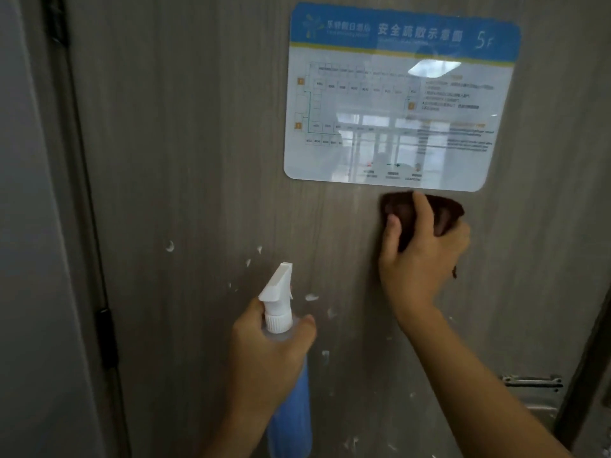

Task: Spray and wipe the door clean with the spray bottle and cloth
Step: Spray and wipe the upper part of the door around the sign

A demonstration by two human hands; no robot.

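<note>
Two bare hands work at a grey wood-grain door (198,143): the right hand (420,256) grasps a dark brown cloth (443,213), fingers curled over it, and presses it against the door just below the lower edge of a glossy evacuation plan sign (396,94) with a blue header marked 5F. Lower and to the left, the left hand (267,352) is clenched round the neck of a spray bottle (281,305) holding blue liquid, its white nozzle tilted up toward the door. White flecks (169,246) dot the door around the bottle, a black hinge (107,338) sits on the door's left edge, and a metal plate (532,388) shows at lower right.
</note>
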